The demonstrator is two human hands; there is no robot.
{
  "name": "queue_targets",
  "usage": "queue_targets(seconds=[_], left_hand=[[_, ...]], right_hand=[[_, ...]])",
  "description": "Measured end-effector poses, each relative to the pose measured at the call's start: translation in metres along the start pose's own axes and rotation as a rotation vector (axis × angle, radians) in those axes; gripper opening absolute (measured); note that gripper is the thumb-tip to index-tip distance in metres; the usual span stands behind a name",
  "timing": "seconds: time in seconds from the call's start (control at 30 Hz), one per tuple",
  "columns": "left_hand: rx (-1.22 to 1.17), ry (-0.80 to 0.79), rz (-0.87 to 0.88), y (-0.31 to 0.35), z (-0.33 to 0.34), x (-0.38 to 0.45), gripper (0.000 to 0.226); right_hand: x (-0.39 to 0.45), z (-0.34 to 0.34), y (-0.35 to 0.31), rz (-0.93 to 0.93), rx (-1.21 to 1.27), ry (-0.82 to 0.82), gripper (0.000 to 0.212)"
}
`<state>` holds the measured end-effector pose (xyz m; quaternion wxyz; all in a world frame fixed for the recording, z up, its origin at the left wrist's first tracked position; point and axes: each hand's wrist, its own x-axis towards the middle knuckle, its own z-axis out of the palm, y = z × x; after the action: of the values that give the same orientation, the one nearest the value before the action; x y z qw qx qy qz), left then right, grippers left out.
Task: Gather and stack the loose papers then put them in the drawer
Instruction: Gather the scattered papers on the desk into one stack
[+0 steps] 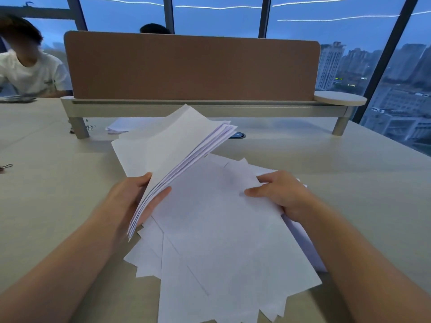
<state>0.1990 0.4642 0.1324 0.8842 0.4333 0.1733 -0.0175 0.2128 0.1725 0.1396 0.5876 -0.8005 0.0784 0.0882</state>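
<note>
White loose papers [221, 241] lie fanned and askew on the pale desk in front of me. My left hand [130, 201] grips a bundle of several sheets [184, 145] by its near edge, tilted up and leaning away toward the divider. My right hand [279, 194] rests on the right side of the spread pile, thumb and fingers pinching the top sheet's edge. A smaller pile of papers [117, 127] lies further back under the shelf. No drawer is in view.
A brown desk divider [191, 66] on a raised grey shelf [205, 108] spans the back. A round cable port [238, 135] sits behind the lifted bundle. Binder clips [5, 167] lie at the left. A person in a white shirt [30, 73] sits back left.
</note>
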Motion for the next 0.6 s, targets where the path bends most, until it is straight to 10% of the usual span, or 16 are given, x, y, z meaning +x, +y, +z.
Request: queue_targets(seconds=[0.6], left_hand=[[0.235,-0.021,0.169,-0.003,0.0,-0.008,0.015]], right_hand=[[0.013,0.001,0.007,-0.114,0.379,-0.064,0.026]])
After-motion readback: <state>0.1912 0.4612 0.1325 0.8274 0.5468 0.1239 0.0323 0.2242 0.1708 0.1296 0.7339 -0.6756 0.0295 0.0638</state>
